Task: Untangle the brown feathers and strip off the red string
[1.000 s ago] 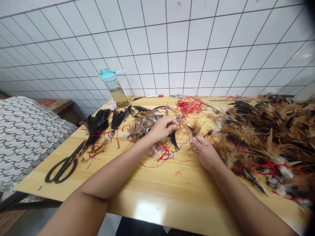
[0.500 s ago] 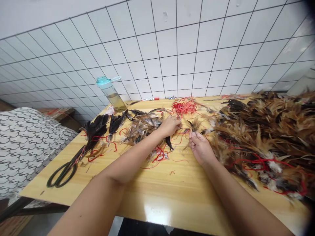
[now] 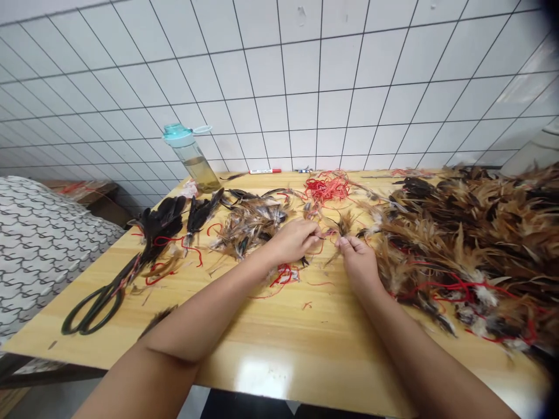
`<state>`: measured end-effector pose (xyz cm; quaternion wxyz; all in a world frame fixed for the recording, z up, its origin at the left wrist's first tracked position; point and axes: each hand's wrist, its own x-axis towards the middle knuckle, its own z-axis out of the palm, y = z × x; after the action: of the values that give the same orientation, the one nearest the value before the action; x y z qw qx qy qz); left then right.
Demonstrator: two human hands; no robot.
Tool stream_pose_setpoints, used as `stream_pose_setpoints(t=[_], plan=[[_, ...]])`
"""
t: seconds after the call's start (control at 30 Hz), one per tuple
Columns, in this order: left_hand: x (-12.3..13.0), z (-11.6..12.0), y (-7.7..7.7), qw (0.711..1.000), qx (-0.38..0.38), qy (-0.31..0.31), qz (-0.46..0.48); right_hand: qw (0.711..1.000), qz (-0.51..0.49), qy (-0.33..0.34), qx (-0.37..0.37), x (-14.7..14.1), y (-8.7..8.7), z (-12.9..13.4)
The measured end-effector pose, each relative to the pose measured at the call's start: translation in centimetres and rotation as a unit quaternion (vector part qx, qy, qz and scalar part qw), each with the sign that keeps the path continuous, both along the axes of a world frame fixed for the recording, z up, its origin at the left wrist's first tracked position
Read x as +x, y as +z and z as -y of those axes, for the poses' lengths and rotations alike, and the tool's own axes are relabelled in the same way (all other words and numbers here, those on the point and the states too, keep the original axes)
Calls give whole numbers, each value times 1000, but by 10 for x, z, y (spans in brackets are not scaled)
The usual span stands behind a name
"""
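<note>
My left hand point(image 3: 296, 241) pinches its fingertips together on a thin red thread point(image 3: 329, 234), which runs across to the feathers by my right hand. My right hand point(image 3: 358, 263) grips the quills of a small brown feather tuft point(image 3: 345, 224), whose tips stick up past the fingers. A loose heap of mixed brown and black feathers point(image 3: 250, 226) lies just beyond my left hand. A much larger heap of brown and black feathers point(image 3: 463, 244), tangled with red thread, spreads to the right of my right hand.
Black-handled scissors point(image 3: 94, 309) and black feathers point(image 3: 161, 224) lie at the table's left. A tangle of red thread point(image 3: 327, 189), a water bottle point(image 3: 190, 157) and a marker point(image 3: 265, 171) stand by the tiled wall point(image 3: 301, 75). A patterned cloth point(image 3: 43, 244) lies left of the wooden table point(image 3: 279, 343).
My view has swung slightly, shifting the table left. My hands are closer together, and the black feather below my left hand is now mostly hidden. A dark feather shows by my left forearm.
</note>
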<state>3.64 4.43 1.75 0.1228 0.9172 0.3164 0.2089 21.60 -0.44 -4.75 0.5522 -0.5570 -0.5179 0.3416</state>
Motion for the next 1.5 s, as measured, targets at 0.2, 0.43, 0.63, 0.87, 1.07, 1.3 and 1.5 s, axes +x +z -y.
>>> stream_pose_setpoints(t=[0.2, 0.43, 0.63, 0.87, 1.07, 1.3, 1.5], plan=[[3, 13, 5, 993, 89, -17, -78, 989, 141, -37, 3, -1, 7, 3], [6, 14, 0, 980, 151, -22, -126, 970, 240, -13, 18, -5, 8, 7], [9, 20, 2, 976, 170, -25, -131, 964, 265, 34, -2, -8, 12, 8], [-1, 7, 6, 979, 185, 23, -79, 980, 197, 42, -2, -6, 13, 7], [-28, -43, -2, 972, 143, 183, -34, 998, 51, -4, -34, -1, 9, 2], [-2, -96, -10, 976, 121, 119, -139, 1000, 14, -17, -22, -1, 9, -2], [10, -117, -10, 971, 102, 66, -207, 1000, 4, -7, -7, 0, 13, 0]])
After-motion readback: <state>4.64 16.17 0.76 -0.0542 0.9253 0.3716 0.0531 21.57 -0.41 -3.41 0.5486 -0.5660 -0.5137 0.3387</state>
